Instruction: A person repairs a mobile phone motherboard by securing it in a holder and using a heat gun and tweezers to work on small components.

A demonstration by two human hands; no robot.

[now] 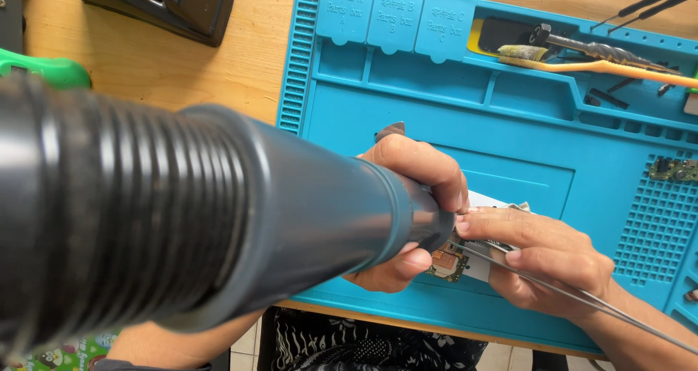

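Left hand (pixel 411 196) gripping black ribbed hot-air nozzle (pixel 218 218); right hand (pixel 542 258) pinching thin metal tweezers (pixel 582 298) over small circuit board (pixel 451 263). Best kept steady.

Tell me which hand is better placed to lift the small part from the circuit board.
Probably the right hand. It holds thin metal tweezers whose tips point toward the circuit board on the blue work mat. The left hand is wrapped around the hot air gun, so it is busy.
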